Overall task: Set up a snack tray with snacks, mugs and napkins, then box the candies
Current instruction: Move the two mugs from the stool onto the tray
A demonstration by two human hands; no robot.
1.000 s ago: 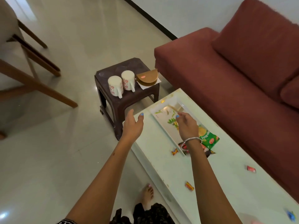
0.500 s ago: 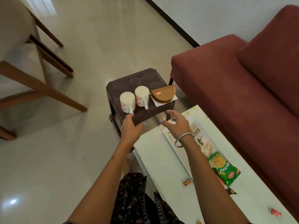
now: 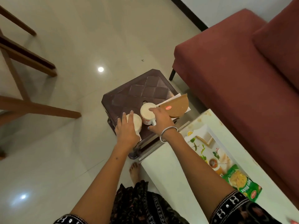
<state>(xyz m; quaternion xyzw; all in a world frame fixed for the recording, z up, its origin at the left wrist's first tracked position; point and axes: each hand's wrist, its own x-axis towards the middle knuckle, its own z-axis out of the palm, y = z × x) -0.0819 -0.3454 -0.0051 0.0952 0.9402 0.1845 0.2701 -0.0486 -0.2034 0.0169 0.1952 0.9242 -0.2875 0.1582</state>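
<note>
Closest to you is the white table (image 3: 165,178) on your right side, with the tray (image 3: 208,143) sitting on it near the far end. A green snack bag (image 3: 242,185) lies on the tray's near end, partly hanging over the edge. Way down in the bottom right corner there's a bit of red, maybe a candy (image 3: 293,221), too cut off to be sure.

Further out, both your arms reach over to the dark stool (image 3: 140,92) just past the table's end. Your left hand (image 3: 127,131) is on the left mug (image 3: 135,122), fingers spread a little and laid over its near side and rim; can't tell if they're actually wrapped around it or just resting. Your right hand (image 3: 160,120) is on the right mug (image 3: 148,113), fingertips over the rim and thumb down by the handle, so it looks like a grip from above. The two mugs stand upside down and just about touching each other.

Right beside the right mug, on the stool's right edge, there's a brown half-round box (image 3: 177,106) lying on white napkins (image 3: 171,98), hanging a bit over the edge.

Beyond that, the red sofa (image 3: 234,70) runs along your right, and wooden chair legs (image 3: 29,65) stand off to the left.
</note>
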